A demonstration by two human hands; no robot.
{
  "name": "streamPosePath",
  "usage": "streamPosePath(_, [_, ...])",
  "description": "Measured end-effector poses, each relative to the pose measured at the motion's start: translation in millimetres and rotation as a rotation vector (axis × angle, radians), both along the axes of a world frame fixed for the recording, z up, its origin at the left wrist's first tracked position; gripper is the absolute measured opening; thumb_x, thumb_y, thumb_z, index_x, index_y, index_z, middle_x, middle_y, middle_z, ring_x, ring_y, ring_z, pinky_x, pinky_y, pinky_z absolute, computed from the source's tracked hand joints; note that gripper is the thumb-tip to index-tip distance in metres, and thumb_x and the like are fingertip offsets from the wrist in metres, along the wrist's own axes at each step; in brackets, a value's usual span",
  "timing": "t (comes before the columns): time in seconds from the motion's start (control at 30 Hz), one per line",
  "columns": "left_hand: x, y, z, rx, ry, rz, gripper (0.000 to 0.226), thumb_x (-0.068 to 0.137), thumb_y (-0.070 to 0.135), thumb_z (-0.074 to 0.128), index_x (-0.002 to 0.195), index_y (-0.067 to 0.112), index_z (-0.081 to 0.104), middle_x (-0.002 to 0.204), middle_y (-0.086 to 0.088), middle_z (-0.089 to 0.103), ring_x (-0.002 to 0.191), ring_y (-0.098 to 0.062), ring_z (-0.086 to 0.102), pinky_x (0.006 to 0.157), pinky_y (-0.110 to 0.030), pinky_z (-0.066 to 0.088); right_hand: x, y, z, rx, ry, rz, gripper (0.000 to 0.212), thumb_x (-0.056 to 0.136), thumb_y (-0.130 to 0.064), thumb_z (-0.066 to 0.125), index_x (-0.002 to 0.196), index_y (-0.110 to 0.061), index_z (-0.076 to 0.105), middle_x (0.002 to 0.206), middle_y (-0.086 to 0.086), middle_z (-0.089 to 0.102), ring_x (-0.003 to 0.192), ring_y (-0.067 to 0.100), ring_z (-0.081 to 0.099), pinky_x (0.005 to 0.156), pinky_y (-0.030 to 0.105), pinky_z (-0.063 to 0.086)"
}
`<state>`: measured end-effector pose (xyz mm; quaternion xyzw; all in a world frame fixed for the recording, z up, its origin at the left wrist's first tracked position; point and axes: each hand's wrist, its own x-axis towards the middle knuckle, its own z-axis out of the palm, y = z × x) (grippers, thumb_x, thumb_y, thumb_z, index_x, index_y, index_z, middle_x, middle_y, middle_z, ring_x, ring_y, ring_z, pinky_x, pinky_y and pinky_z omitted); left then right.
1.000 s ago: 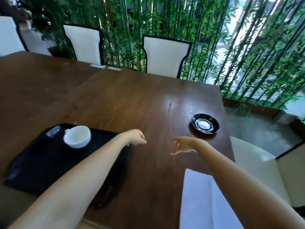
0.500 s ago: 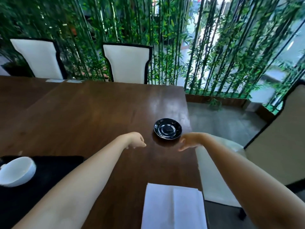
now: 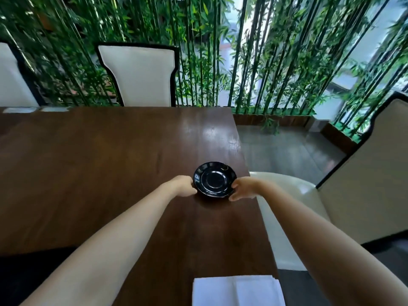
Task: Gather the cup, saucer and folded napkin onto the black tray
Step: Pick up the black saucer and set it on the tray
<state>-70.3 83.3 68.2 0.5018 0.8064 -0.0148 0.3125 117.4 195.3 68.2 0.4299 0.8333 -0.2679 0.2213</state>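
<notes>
While bracketing saucer point(image 3: 215, 180) near table point(image 3: 99, 164) right edge: left hand point(image 3: 184, 186) curled at rim, right hand point(image 3: 242, 188) spread at opposite rim, firm grip unclear. Napkin point(image 3: 238, 290) waiting at near edge. Next: lifting level, carrying left to tray point(image 3: 26, 274).

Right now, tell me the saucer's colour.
Glossy black, with pale reflections on its rim; the saucer shows best in the head view, between both hands.

Both hands at the black saucer

The left hand point(image 3: 184, 186) and right hand point(image 3: 242, 188) flank the saucer point(image 3: 214, 179), fingers at its rim, near the right edge of the dark wooden surface point(image 3: 99, 164). A folded white napkin point(image 3: 237, 290) lies at the near edge.
</notes>
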Motion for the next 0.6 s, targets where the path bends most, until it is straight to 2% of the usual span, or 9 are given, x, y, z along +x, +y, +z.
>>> streamPosePath(0.13, [-14, 17, -20, 0.009, -0.029, 0.018, 0.051, 0.09, 0.029, 0.049, 0.135, 0.008, 0.04, 0.137, -0.013, 0.049, 0.121, -0.028, 0.049, 0.094, -0.033, 0.042, -11, 14, -19, 0.047, -0.013, -0.051, 0.068, 0.082, -0.041, 0.063, 0.138, -0.011, 0.038, 0.135, 0.01, 0.046, 0.105, 0.028, 0.058, 0.072, 0.033, 0.056])
streamPosePath(0.2, [-19, 26, -29, 0.027, -0.056, 0.027, 0.045, 0.09, 0.028, 0.049, 0.13, 0.009, 0.043, 0.135, -0.015, 0.05, 0.11, -0.026, 0.052, 0.088, -0.033, 0.042, -16, 21, -28, 0.067, 0.008, -0.087, 0.061, 0.083, -0.039, 0.062, 0.132, -0.008, 0.042, 0.13, 0.013, 0.051, 0.098, 0.029, 0.06, 0.069, 0.035, 0.054])
streamPosePath(0.27, [-23, 34, -38, 0.045, -0.085, 0.04, 0.036, 0.09, 0.027, 0.049, 0.123, 0.013, 0.046, 0.133, -0.015, 0.052, 0.103, -0.025, 0.051, 0.082, -0.032, 0.041, -22, 29, -36, 0.104, 0.049, -0.131, 0.054, 0.085, -0.033, 0.062, 0.128, -0.006, 0.045, 0.127, 0.016, 0.055, 0.105, 0.032, 0.058, 0.078, 0.035, 0.049])
streamPosePath(0.33, [-26, 42, -46, 0.072, -0.101, 0.066, 0.044, 0.09, 0.03, 0.048, 0.128, 0.009, 0.043, 0.132, -0.015, 0.052, 0.113, -0.03, 0.052, 0.085, -0.033, 0.042, -26, 38, -42, 0.14, 0.073, -0.193, 0.053, 0.085, -0.03, 0.061, 0.126, -0.002, 0.043, 0.127, 0.02, 0.055, 0.112, 0.034, 0.054, 0.084, 0.035, 0.045])
streamPosePath(0.4, [-27, 50, -53, 0.103, -0.119, 0.089, 0.044, 0.09, 0.032, 0.048, 0.126, 0.007, 0.045, 0.128, -0.016, 0.055, 0.112, -0.033, 0.053, 0.083, -0.034, 0.042, -30, 45, -47, 0.143, 0.086, -0.248, 0.056, 0.086, -0.03, 0.06, 0.128, 0.0, 0.038, 0.13, 0.022, 0.051, 0.116, 0.036, 0.051, 0.091, 0.04, 0.044])
streamPosePath(0.6, [-26, 72, -64, 0.168, -0.195, 0.145, 0.034, 0.088, 0.024, 0.049, 0.115, 0.003, 0.049, 0.117, -0.017, 0.056, 0.085, -0.034, 0.066, 0.076, -0.041, 0.056, -38, 56, -63, 0.12, 0.147, -0.292, 0.063, 0.086, -0.03, 0.059, 0.138, -0.007, 0.031, 0.135, 0.021, 0.044, 0.12, 0.037, 0.047, 0.1, 0.043, 0.042])
